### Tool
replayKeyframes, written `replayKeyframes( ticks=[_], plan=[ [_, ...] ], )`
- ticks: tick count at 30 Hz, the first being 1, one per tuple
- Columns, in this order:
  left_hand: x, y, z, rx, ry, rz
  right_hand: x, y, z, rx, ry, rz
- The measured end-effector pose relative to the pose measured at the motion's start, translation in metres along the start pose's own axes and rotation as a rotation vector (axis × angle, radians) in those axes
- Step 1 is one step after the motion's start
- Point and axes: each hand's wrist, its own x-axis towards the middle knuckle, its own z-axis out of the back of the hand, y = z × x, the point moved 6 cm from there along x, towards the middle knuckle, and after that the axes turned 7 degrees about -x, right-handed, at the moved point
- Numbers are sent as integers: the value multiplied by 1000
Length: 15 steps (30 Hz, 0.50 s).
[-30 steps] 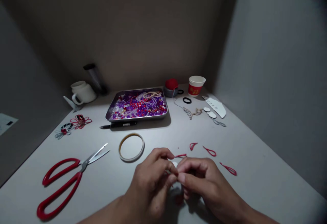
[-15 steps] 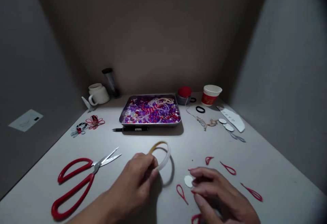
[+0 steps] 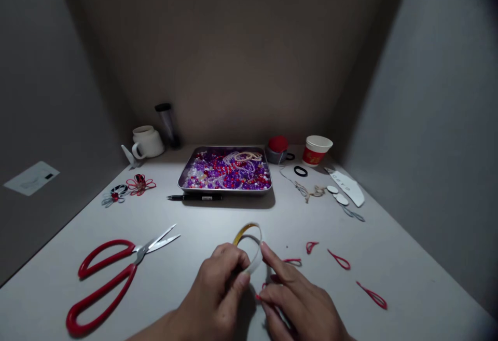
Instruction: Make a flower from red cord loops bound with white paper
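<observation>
Low centre of frame: left hand (image 3: 218,294) pinching tape ring (image 3: 251,245), lifted on edge off table (image 3: 194,227). Right hand (image 3: 299,304) beside it, forefinger out, touching ring's right rim. Red loops (image 3: 338,260) scattered right; scissors (image 3: 112,273) lower left.

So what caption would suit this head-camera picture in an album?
Left hand lifts a tape roll off the table; right hand touches its rim, red scissors and bead tray nearby.

Red scissors (image 3: 105,273) at left; bead tray (image 3: 225,169) w/ pen (image 3: 194,197) in front; paper cup (image 3: 317,150) far right.
</observation>
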Motion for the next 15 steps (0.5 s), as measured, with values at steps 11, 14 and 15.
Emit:
replayKeyframes(
  ticks=[11, 14, 15],
  plan=[
    [-1, 1, 4, 53, -130, 7, -9, 13, -10, -51, 109, 147],
    [1, -1, 5, 46, -124, -9, -9, 10, -4, 97, 40, 26],
    [1, -3, 4, 45, -104, -27, -8, 6, -1, 156, -6, -51]
  ],
)
